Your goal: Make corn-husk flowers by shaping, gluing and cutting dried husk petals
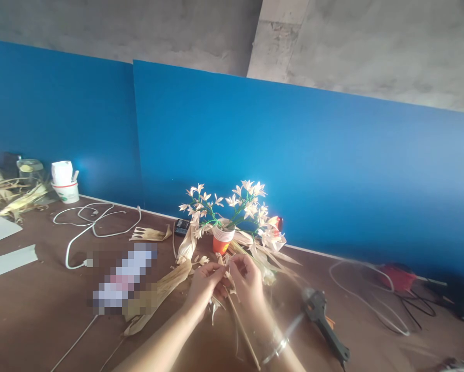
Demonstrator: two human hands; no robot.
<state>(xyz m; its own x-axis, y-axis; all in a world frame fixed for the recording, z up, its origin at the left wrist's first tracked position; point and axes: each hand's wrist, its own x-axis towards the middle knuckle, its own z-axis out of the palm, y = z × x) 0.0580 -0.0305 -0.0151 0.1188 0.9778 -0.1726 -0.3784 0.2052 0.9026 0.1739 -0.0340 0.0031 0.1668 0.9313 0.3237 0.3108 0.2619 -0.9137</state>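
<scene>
My left hand point(203, 285) and my right hand point(248, 281) meet over the brown table point(42, 305), fingers pinched together on a small pale husk flower piece point(225, 274) at the top of a thin wooden stick point(243, 333). The stick slants down toward me between my forearms. Just beyond my hands stands an orange paper cup point(221, 240) holding a spray of cream husk flowers point(232, 202) on green stems. Dried corn husk strips point(166, 289) lie to the left of my hands.
A black glue gun point(325, 323) lies right of my right arm. White cables point(94, 222) loop at the left, more cables and a red object point(398, 276) at the right. A white tub point(66, 191) and husks point(13, 201) sit far left. A blue wall point(313, 165) backs the table.
</scene>
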